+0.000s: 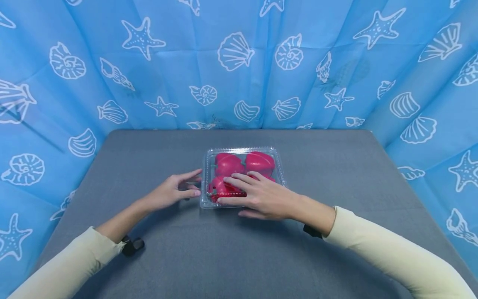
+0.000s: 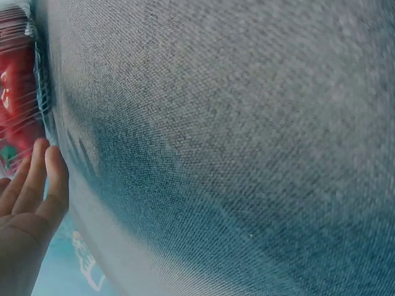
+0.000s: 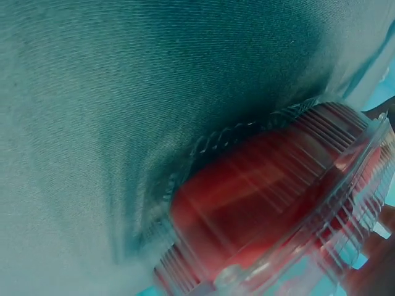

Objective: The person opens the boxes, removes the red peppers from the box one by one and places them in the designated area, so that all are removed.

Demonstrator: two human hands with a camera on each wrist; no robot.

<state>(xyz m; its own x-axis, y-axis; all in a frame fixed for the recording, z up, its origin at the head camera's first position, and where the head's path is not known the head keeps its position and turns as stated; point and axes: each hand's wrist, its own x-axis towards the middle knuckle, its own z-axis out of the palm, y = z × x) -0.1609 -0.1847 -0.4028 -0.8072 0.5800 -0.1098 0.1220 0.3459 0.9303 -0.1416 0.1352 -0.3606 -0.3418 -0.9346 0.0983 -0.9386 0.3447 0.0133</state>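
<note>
A clear plastic clamshell box [image 1: 205, 201] sits on the table with several glossy red pepper-shaped pieces [image 1: 260, 162] inside, some showing green stems. My right hand [image 1: 261, 198] lies over the box's near right part, fingers spread across its top and hiding some of the red pieces. At the left side of the box is my left hand [image 1: 172, 192], its fingers extended with the tips right at the rim. The left wrist view shows those fingers [image 2: 57, 169] beside the box wall. In the right wrist view, ribbed clear walls enclose a red piece [image 3: 247, 197], blurred.
The grey cloth-covered table [image 1: 209, 253] extends around the box on all sides. Behind it and at both sides hangs a blue curtain [image 1: 179, 79] with white shell and starfish prints. A black strap [image 1: 132, 246] shows at my left wrist.
</note>
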